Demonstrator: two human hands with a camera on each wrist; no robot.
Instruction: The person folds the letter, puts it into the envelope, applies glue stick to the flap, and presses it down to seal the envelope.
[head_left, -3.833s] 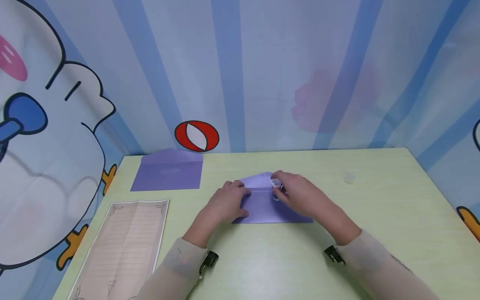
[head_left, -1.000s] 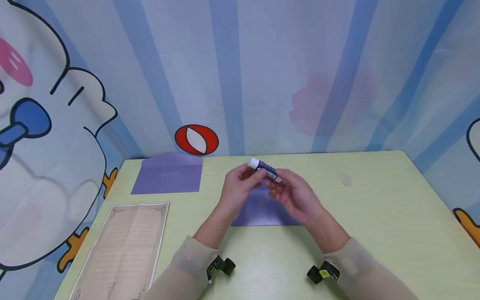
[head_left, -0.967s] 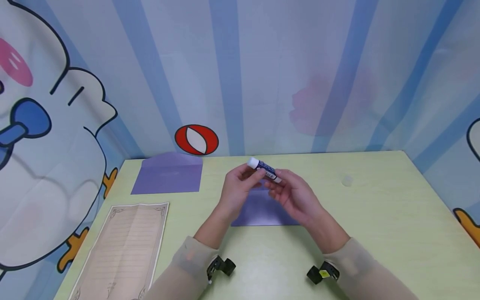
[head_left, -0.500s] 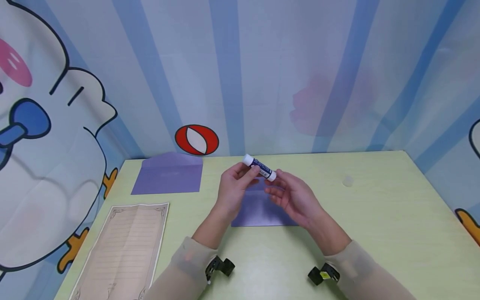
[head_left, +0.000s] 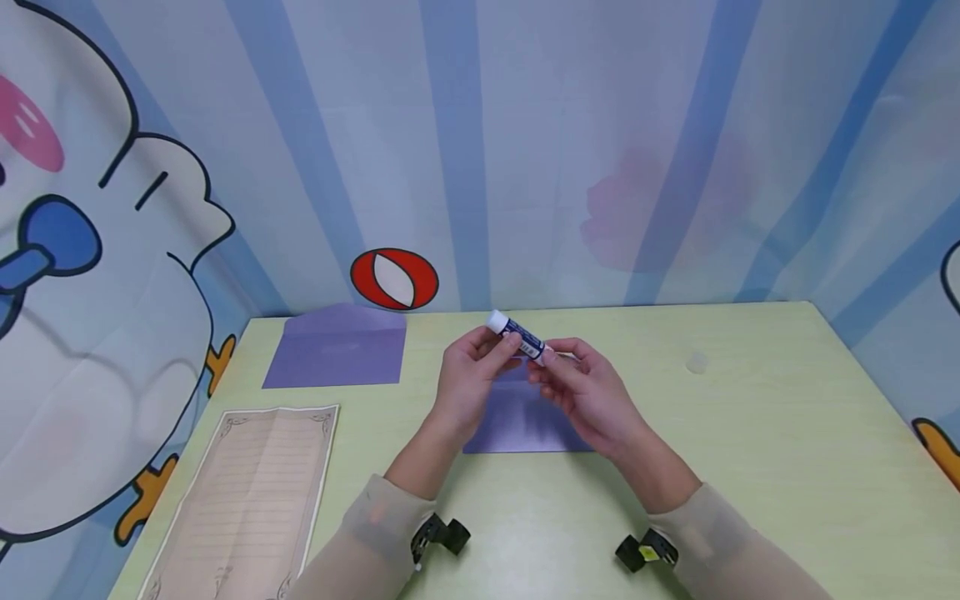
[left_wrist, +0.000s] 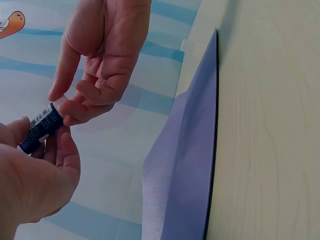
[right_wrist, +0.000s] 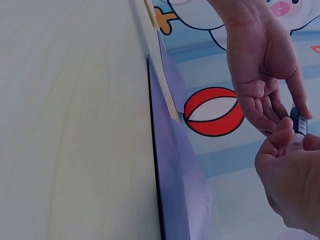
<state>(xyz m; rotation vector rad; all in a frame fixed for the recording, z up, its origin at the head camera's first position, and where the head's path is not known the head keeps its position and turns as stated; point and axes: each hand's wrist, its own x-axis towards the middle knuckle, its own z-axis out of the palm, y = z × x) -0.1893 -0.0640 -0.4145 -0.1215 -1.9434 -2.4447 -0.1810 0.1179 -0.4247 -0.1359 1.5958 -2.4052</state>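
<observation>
Above the purple envelope (head_left: 525, 425), a glue stick (head_left: 528, 340) with a dark blue label and white ends is held tilted. My left hand (head_left: 462, 383) grips its label between thumb and fingers. At the lower right end, my right hand (head_left: 596, 396) pinches the white base with thumb and fingertips. The left wrist view has the glue stick (left_wrist: 44, 122) between both hands, its barcode showing; the other end is hidden by the fingers there. In the right wrist view, the right fingers partly cover the pale base of the glue stick (right_wrist: 299, 125). The envelope's flap lies unfolded toward the back.
A second purple envelope (head_left: 333, 358) lies at the table's back left. In front of it is a lined sheet of paper (head_left: 247, 492) with an ornate border. A small translucent round piece (head_left: 697, 362) lies at the back right. A printed cloth (head_left: 525, 167) hangs behind the table.
Earlier, the right hand held the glue stick down on the envelope while the left touched the paper. Both hands then raised it; the right fingers came off the base and now pinch it again.
</observation>
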